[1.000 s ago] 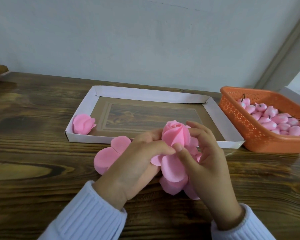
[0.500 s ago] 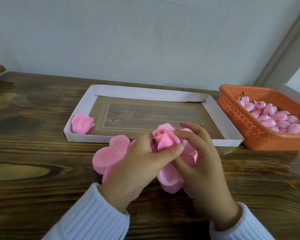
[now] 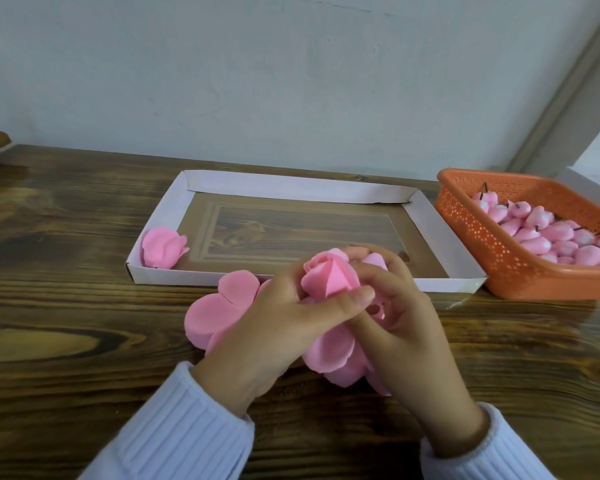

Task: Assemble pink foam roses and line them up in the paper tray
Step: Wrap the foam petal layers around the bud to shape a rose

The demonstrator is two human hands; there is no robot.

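- Currently: left hand and right hand, fingers curled round the half-built rose near centre, pinching petals tight to shape it.
- Paper tray, far: one finished rose at left corner, starting the row.
- Basket, right: spare buds within reach.

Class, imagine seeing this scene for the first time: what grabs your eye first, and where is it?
First, the half-made rose at centre front, gripped by the left hand and right hand. Next, the orange basket at far right, heaped with pink buds. Then the finished rose alone in the near left corner of the paper tray.
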